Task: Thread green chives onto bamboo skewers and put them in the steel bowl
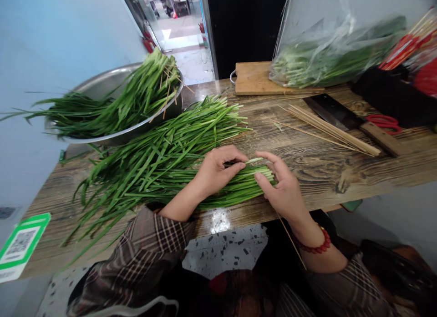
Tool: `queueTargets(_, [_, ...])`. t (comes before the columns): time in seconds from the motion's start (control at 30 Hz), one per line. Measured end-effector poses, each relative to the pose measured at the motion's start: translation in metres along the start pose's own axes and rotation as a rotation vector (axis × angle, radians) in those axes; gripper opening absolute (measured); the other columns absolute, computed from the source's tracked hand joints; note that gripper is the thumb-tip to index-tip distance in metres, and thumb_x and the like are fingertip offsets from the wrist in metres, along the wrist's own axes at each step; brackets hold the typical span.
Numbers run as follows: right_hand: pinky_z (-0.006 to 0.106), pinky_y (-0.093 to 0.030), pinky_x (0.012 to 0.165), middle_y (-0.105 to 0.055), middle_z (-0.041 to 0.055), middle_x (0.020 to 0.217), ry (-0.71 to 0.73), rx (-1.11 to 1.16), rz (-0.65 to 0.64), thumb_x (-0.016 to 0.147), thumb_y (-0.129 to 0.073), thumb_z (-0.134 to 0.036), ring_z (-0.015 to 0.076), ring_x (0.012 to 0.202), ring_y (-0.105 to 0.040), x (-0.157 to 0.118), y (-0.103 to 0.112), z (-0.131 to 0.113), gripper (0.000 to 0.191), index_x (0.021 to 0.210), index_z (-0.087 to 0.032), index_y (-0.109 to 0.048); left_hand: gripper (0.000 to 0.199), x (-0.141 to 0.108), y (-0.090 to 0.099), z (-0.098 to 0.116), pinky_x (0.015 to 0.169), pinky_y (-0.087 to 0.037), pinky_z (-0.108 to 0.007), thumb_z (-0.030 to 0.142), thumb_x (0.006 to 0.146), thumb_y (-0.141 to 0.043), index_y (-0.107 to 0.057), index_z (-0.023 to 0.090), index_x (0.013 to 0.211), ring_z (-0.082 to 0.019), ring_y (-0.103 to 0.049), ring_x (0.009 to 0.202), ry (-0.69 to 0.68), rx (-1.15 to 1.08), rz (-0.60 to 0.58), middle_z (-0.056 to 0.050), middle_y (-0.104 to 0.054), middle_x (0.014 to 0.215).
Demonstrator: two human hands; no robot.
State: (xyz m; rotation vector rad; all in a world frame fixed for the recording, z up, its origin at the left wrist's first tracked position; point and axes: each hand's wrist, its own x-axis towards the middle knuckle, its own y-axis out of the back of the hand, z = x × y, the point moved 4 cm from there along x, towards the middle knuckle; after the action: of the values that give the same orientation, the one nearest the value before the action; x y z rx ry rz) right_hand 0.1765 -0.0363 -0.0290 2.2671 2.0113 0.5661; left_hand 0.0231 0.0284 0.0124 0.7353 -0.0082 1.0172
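My left hand [220, 169] is closed in a pinch on a garlic chive stalk [254, 160], whose pale end points right toward my other hand. Beneath both hands lies a bundle of garlic chives [235, 189], with its cut white ends gathered at the right. My right hand [282, 183] has its thumb and index finger apart around those ends, the index tip close to the pinched stalk. A thin bamboo skewer [289, 237] runs out from under this hand, past the table edge; its other fingers, which seem to hold it, are mostly hidden.
Loose chives [164, 144] cover the left of the wooden table [327, 176]. A steel basin [112, 137] behind holds skewered chives. At right lie bamboo skewers [331, 129], a cleaver [355, 121] and red scissors [385, 123]. Behind is a cutting board [252, 78] with bagged chives [327, 57].
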Motion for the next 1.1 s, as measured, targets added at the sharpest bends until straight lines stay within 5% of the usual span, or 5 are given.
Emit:
queueTargets(0.4, [0.034,-0.053,0.081,-0.065,0.0053,0.100,-0.032,0.064,0.009,0.088,-0.055,-0.025,0.0189,0.091,-0.064,-0.002,-0.002,0.004,0.023,0.110,-0.022,-0.052,0.012,0.000,-0.007,0.002,0.074,-0.048,-0.027,0.015,0.085,-0.059,-0.071,0.016,0.085,-0.014,-0.062,0.076,-0.039,-0.041,-0.107,-0.004,-0.067,0.077])
queueTargets(0.6, [0.033,-0.051,0.081,-0.065,0.0051,0.099,-0.023,0.030,-0.001,0.087,-0.056,-0.028,0.0183,0.090,-0.064,0.000,-0.003,0.011,0.021,0.106,-0.022,-0.053,0.019,0.001,-0.001,-0.004,0.077,-0.050,-0.027,0.021,0.089,-0.052,-0.071,0.015,0.090,-0.015,-0.065,0.080,0.069,-0.029,-0.180,-0.005,-0.071,0.085])
queueTargets(0.77, [0.035,-0.048,0.089,-0.065,0.0071,0.106,0.018,0.025,0.024,0.086,-0.056,-0.028,0.0198,0.100,-0.063,0.003,-0.004,0.013,0.023,0.108,-0.022,-0.053,0.023,0.012,0.019,-0.030,0.090,-0.050,-0.033,0.018,0.088,-0.050,-0.070,0.016,0.098,-0.018,-0.065,0.094,0.115,0.292,0.060,-0.007,-0.073,0.097])
queueTargets(0.93, [0.034,-0.048,0.087,-0.066,0.0074,0.103,0.023,0.014,0.026,0.084,-0.056,-0.026,0.0200,0.099,-0.063,0.003,-0.004,0.009,0.023,0.107,-0.021,-0.053,0.028,0.019,0.019,-0.051,0.100,-0.045,-0.038,0.013,0.088,-0.048,-0.069,0.015,0.107,-0.022,-0.060,0.107,0.060,0.613,-0.001,-0.009,-0.069,0.114])
queueTargets(1.1, [0.034,-0.046,0.087,-0.065,0.0066,0.103,0.027,-0.002,0.014,0.085,-0.055,-0.026,0.0199,0.098,-0.062,0.003,-0.004,0.010,0.024,0.108,-0.021,-0.053,0.029,0.018,0.017,-0.053,0.093,-0.046,-0.039,0.019,0.088,-0.052,-0.068,0.017,0.112,-0.024,-0.058,0.101,0.099,0.807,-0.058,-0.009,-0.068,0.112])
